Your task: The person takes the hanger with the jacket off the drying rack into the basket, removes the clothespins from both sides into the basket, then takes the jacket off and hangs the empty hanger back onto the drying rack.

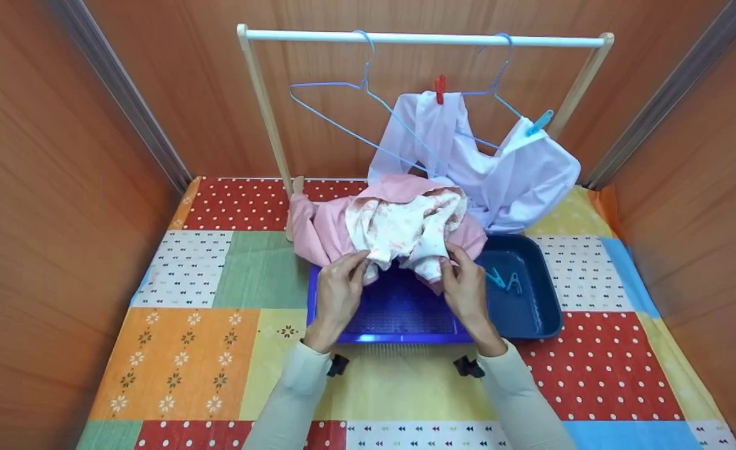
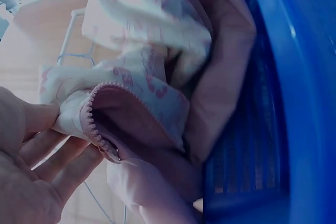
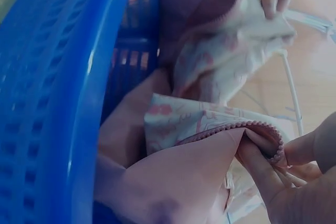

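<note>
A pink zip-up jacket (image 1: 324, 226) with a white patterned lining (image 1: 396, 224) lies bunched over the back of a blue plastic basket (image 1: 399, 338). My left hand (image 1: 337, 290) pinches one edge of the jacket, thumb against fingers. On the other side my right hand (image 1: 466, 289) pinches the opposite edge. Up close in the left wrist view, pink zipper teeth (image 2: 90, 121) run along the edge beside the fingers. The right wrist view shows the thumb and fingers gripping a similar zipper edge (image 3: 275, 137). Folds hide much of the jacket.
Behind stands a drying rack (image 1: 424, 39) with a bare blue hanger (image 1: 336, 122) and a white garment (image 1: 499, 169) clipped by a red clothespin (image 1: 440, 89) and a blue clothespin (image 1: 539, 122). A dark blue tub (image 1: 552, 312) at right holds clothespins (image 1: 514, 283). Wooden panels enclose the sides.
</note>
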`<action>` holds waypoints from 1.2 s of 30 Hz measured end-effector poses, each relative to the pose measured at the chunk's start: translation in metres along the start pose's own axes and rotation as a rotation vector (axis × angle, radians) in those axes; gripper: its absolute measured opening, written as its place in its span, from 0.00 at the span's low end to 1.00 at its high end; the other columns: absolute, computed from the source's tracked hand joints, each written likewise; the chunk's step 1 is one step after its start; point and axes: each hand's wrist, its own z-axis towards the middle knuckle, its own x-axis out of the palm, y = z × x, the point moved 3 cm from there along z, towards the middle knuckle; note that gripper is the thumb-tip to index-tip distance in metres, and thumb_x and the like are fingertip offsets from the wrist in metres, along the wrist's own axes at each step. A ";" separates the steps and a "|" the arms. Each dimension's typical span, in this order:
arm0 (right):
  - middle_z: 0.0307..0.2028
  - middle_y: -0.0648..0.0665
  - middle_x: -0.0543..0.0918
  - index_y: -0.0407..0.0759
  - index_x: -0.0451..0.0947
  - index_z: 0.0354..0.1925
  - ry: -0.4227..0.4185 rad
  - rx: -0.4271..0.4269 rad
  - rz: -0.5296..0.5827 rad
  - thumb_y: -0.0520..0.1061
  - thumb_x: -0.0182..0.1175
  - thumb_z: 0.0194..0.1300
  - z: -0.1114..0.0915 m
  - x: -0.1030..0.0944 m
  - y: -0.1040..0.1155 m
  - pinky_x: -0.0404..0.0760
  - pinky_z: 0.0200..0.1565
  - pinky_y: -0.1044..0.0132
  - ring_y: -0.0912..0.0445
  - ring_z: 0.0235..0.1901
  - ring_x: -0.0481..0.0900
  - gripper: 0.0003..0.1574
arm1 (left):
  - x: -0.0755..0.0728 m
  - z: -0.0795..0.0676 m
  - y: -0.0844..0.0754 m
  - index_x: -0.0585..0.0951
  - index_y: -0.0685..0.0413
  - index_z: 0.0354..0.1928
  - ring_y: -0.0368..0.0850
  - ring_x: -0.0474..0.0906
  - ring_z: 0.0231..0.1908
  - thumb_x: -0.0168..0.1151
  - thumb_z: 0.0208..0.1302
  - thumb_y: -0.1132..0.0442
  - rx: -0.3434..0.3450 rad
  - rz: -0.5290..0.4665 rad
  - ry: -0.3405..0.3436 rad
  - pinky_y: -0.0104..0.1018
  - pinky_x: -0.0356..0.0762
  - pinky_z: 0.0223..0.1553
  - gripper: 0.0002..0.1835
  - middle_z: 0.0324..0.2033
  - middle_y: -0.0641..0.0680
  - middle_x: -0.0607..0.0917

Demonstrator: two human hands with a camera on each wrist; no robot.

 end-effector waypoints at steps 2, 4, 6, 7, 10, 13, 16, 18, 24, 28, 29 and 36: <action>0.45 0.33 0.86 0.33 0.80 0.53 -0.003 -0.008 0.011 0.32 0.57 0.68 -0.001 0.005 0.003 0.84 0.46 0.49 0.43 0.44 0.86 0.16 | 0.005 0.001 -0.004 0.88 0.59 0.42 0.47 0.88 0.39 0.66 0.61 0.69 -0.010 -0.034 -0.011 0.39 0.84 0.43 0.08 0.37 0.56 0.90; 0.45 0.32 0.86 0.32 0.79 0.53 -0.005 -0.010 0.016 0.32 0.57 0.68 -0.002 0.009 0.005 0.84 0.45 0.48 0.42 0.44 0.86 0.16 | 0.010 0.001 -0.009 0.88 0.59 0.42 0.47 0.88 0.39 0.66 0.61 0.69 -0.021 -0.061 -0.023 0.38 0.84 0.42 0.08 0.37 0.56 0.90; 0.46 0.31 0.86 0.31 0.79 0.53 -0.002 -0.008 0.011 0.31 0.56 0.67 -0.003 0.011 0.006 0.84 0.45 0.49 0.42 0.45 0.86 0.17 | 0.014 0.002 -0.015 0.88 0.59 0.42 0.46 0.88 0.38 0.66 0.61 0.69 -0.027 -0.078 -0.031 0.37 0.84 0.41 0.08 0.37 0.55 0.90; 0.46 0.31 0.86 0.30 0.78 0.54 0.002 -0.005 0.014 0.30 0.56 0.67 -0.004 0.012 0.006 0.84 0.46 0.49 0.42 0.45 0.86 0.17 | 0.017 0.001 -0.017 0.88 0.59 0.42 0.46 0.88 0.38 0.66 0.61 0.69 -0.028 -0.084 -0.032 0.37 0.84 0.41 0.08 0.37 0.55 0.90; 0.47 0.32 0.86 0.30 0.78 0.54 0.017 -0.002 0.009 0.31 0.56 0.67 -0.006 0.014 0.005 0.85 0.46 0.54 0.44 0.45 0.86 0.17 | 0.026 -0.001 -0.026 0.88 0.58 0.42 0.45 0.87 0.38 0.65 0.61 0.69 -0.027 -0.091 -0.027 0.36 0.83 0.41 0.09 0.37 0.54 0.90; 0.46 0.33 0.86 0.31 0.78 0.53 0.036 -0.020 -0.015 0.31 0.57 0.67 -0.008 0.016 0.003 0.85 0.40 0.59 0.46 0.41 0.87 0.17 | 0.036 -0.006 -0.032 0.88 0.58 0.43 0.45 0.87 0.40 0.65 0.61 0.69 -0.012 -0.097 -0.008 0.36 0.83 0.44 0.09 0.38 0.54 0.90; 0.44 0.33 0.87 0.31 0.79 0.53 0.069 -0.060 -0.084 0.30 0.57 0.66 -0.011 0.019 0.001 0.84 0.34 0.63 0.47 0.36 0.87 0.17 | 0.045 -0.013 -0.032 0.88 0.58 0.43 0.43 0.87 0.35 0.65 0.62 0.69 0.004 -0.090 0.037 0.35 0.83 0.42 0.09 0.35 0.53 0.90; 0.43 0.33 0.87 0.31 0.79 0.53 0.108 -0.082 -0.134 0.29 0.57 0.64 -0.012 0.021 -0.002 0.83 0.32 0.62 0.48 0.35 0.87 0.18 | 0.050 -0.017 -0.030 0.88 0.57 0.43 0.41 0.86 0.31 0.64 0.62 0.70 0.000 -0.076 0.087 0.34 0.83 0.39 0.09 0.33 0.52 0.90; 0.46 0.36 0.86 0.35 0.78 0.53 0.317 -0.080 -0.248 0.28 0.60 0.61 -0.018 0.022 -0.012 0.85 0.42 0.54 0.45 0.43 0.88 0.20 | 0.056 -0.031 -0.015 0.87 0.55 0.44 0.43 0.86 0.37 0.64 0.63 0.67 -0.034 0.015 0.304 0.37 0.83 0.43 0.08 0.36 0.51 0.90; 0.43 0.39 0.87 0.39 0.80 0.53 0.487 -0.050 -0.344 0.28 0.61 0.59 -0.024 0.020 -0.018 0.83 0.46 0.50 0.45 0.42 0.85 0.22 | 0.054 -0.042 -0.005 0.87 0.54 0.42 0.43 0.84 0.30 0.64 0.64 0.62 -0.057 0.099 0.482 0.41 0.81 0.37 0.08 0.28 0.50 0.88; 0.42 0.39 0.86 0.39 0.80 0.53 0.528 -0.040 -0.368 0.28 0.60 0.59 -0.025 0.020 -0.019 0.82 0.46 0.49 0.45 0.41 0.84 0.23 | 0.053 -0.045 -0.003 0.87 0.54 0.42 0.44 0.84 0.30 0.64 0.65 0.61 -0.065 0.118 0.521 0.42 0.81 0.37 0.08 0.28 0.50 0.88; 0.44 0.38 0.86 0.39 0.79 0.54 0.632 0.007 -0.451 0.32 0.60 0.62 -0.026 0.013 -0.020 0.80 0.48 0.48 0.46 0.41 0.82 0.21 | 0.041 -0.047 -0.003 0.86 0.54 0.48 0.50 0.87 0.41 0.63 0.66 0.58 -0.087 0.171 0.605 0.47 0.82 0.44 0.13 0.41 0.53 0.90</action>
